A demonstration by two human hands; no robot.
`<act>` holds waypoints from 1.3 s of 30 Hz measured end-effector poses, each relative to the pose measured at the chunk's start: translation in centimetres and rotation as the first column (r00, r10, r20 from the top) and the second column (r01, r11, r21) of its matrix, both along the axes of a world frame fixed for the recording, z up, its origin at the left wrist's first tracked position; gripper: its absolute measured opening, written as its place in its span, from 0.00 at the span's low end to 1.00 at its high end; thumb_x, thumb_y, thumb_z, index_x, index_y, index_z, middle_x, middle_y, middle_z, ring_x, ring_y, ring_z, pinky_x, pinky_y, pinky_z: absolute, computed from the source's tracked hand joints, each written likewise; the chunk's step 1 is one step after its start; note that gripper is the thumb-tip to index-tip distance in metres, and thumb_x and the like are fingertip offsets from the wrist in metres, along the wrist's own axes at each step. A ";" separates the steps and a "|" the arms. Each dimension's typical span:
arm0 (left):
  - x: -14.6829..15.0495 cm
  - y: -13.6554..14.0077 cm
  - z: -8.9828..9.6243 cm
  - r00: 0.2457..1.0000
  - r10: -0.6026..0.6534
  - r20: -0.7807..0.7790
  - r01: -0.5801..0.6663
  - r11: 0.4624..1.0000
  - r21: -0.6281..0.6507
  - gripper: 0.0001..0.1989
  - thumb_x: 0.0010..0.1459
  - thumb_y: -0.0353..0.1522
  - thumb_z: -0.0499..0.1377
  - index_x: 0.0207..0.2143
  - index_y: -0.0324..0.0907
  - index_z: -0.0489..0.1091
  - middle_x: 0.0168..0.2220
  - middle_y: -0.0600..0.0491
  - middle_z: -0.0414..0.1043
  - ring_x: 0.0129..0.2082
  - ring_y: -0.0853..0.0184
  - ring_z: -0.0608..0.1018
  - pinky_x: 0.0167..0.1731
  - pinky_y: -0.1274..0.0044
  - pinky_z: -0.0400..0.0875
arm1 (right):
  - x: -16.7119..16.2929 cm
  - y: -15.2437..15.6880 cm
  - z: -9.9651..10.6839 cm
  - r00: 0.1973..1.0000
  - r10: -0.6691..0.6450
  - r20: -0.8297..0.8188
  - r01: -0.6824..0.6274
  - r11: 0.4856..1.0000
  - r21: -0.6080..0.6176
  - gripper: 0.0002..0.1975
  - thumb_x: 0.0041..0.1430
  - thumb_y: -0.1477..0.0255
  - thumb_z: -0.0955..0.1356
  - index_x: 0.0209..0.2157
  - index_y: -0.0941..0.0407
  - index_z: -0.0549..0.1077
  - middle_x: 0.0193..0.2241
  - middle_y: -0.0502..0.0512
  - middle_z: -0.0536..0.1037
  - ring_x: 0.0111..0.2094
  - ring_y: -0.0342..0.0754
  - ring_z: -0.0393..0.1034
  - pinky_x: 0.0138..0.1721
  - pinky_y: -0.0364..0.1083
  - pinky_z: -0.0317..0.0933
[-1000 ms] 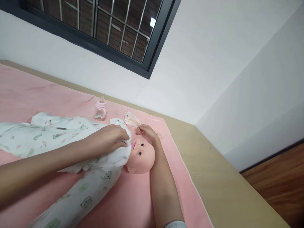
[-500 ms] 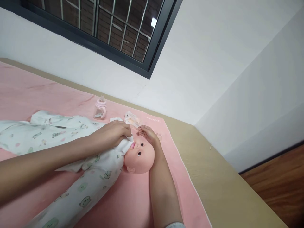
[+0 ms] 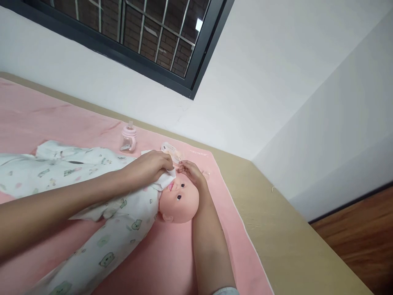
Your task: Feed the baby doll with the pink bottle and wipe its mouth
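Note:
A baby doll [image 3: 181, 205] lies on its back in a white outfit [image 3: 135, 213] printed with green and pink figures. Its bald head points to the right. My left hand [image 3: 153, 166] reaches across the doll's chest and pinches a white cloth [image 3: 167, 179], whose edge is at the mouth and chin. Beside the far side of the head, my right hand [image 3: 190, 171] is half curled with fingers apart, and its forearm runs along the top of the head. The doll's far cheek is partly hidden by my hands.
Beyond the doll stands a pink-lidded baby bottle [image 3: 128, 139] with a handle. A clear plastic packet [image 3: 170, 150] lies near my hands, and a small clear item [image 3: 206, 175] sits right of them. Under everything is a pink mat [image 3: 172, 254] on a wooden surface [image 3: 276, 237], against a white wall.
My left hand has shifted slightly right with the white cloth, along the doll's mouth area towards the far cheek. My right hand stays in about the same place.

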State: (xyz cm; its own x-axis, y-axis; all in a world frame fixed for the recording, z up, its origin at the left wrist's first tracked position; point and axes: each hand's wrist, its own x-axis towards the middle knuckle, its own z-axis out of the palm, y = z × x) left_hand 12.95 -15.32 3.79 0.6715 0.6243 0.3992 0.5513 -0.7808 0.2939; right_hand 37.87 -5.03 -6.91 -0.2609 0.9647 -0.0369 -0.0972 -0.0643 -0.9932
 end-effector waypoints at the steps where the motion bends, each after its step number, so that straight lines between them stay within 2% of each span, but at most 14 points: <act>1: -0.1 0.0 0.0 1.000 -0.007 0.022 0.008 0.999 -0.035 0.13 0.53 0.25 0.49 0.28 0.39 0.74 0.34 0.49 0.75 0.35 0.64 0.75 0.35 0.76 0.64 | 0.0 0.0 0.0 1.000 0.000 -0.003 0.000 1.000 0.001 0.09 0.54 0.67 0.71 0.35 0.58 0.74 0.22 0.50 0.77 0.27 0.41 0.72 0.43 0.44 0.67; 5: -0.7 -0.3 0.1 0.990 -0.108 0.089 0.121 0.981 -0.155 0.14 0.51 0.24 0.50 0.29 0.40 0.75 0.34 0.52 0.76 0.34 0.67 0.76 0.34 0.80 0.64 | 0.0 0.2 -0.1 1.000 -0.006 0.001 0.006 1.000 -0.007 0.08 0.55 0.69 0.71 0.34 0.58 0.74 0.21 0.50 0.76 0.27 0.42 0.73 0.41 0.44 0.67; 11: -0.8 -1.3 0.2 0.978 -0.200 0.060 0.207 0.964 -0.168 0.17 0.45 0.20 0.48 0.26 0.41 0.76 0.32 0.55 0.76 0.32 0.71 0.75 0.33 0.83 0.63 | 0.1 0.3 -0.2 1.000 0.000 -0.012 0.000 1.000 0.009 0.08 0.54 0.68 0.71 0.34 0.58 0.74 0.22 0.50 0.76 0.26 0.41 0.72 0.41 0.44 0.67; 19: -0.1 -0.6 -0.3 0.990 -0.125 0.064 0.131 0.985 -0.112 0.17 0.45 0.22 0.48 0.26 0.41 0.76 0.32 0.54 0.76 0.30 0.70 0.75 0.31 0.82 0.62 | 0.1 0.1 -0.1 0.999 -0.008 -0.033 0.008 1.000 0.012 0.09 0.53 0.69 0.72 0.35 0.57 0.75 0.22 0.50 0.76 0.27 0.42 0.72 0.40 0.44 0.68; 27: -0.3 0.1 0.0 0.999 -0.037 0.002 0.037 0.998 -0.052 0.12 0.51 0.26 0.49 0.24 0.40 0.71 0.32 0.51 0.75 0.33 0.66 0.74 0.33 0.79 0.63 | 0.2 0.2 -0.2 1.000 -0.008 -0.027 0.008 1.000 0.007 0.07 0.54 0.70 0.71 0.34 0.58 0.74 0.22 0.49 0.76 0.26 0.41 0.72 0.40 0.44 0.68; 30: -1.0 -0.1 0.2 0.997 -0.042 0.071 0.051 0.990 -0.132 0.12 0.53 0.28 0.49 0.27 0.40 0.73 0.34 0.51 0.76 0.34 0.66 0.75 0.34 0.79 0.65 | 0.2 0.1 -0.2 1.000 -0.012 -0.021 0.013 1.000 0.010 0.08 0.55 0.69 0.71 0.35 0.57 0.74 0.22 0.50 0.77 0.27 0.42 0.72 0.44 0.46 0.69; 34: -1.9 -1.1 0.8 0.989 -0.097 0.115 0.128 0.944 -0.305 0.13 0.57 0.31 0.52 0.32 0.42 0.77 0.38 0.52 0.77 0.39 0.65 0.76 0.38 0.80 0.67 | 0.1 0.0 -0.2 0.999 -0.017 -0.028 0.018 1.000 0.012 0.08 0.54 0.69 0.71 0.35 0.57 0.74 0.22 0.50 0.77 0.28 0.43 0.73 0.44 0.46 0.69; 39: -1.9 -2.0 0.8 0.988 -0.133 0.072 0.150 0.914 -0.376 0.12 0.55 0.29 0.54 0.30 0.43 0.78 0.34 0.55 0.77 0.36 0.67 0.75 0.37 0.82 0.65 | 0.1 0.0 -0.2 0.999 -0.011 -0.033 0.012 1.000 0.023 0.07 0.55 0.70 0.71 0.35 0.57 0.75 0.22 0.50 0.76 0.27 0.42 0.72 0.44 0.46 0.68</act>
State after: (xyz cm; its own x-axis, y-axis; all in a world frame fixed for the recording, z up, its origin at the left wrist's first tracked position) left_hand 11.08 -17.32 4.55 0.7512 0.6344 0.1824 0.4228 -0.6747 0.6050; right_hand 37.98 -5.04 -7.13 -0.2501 0.9682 -0.0059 -0.1302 -0.0396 -0.9907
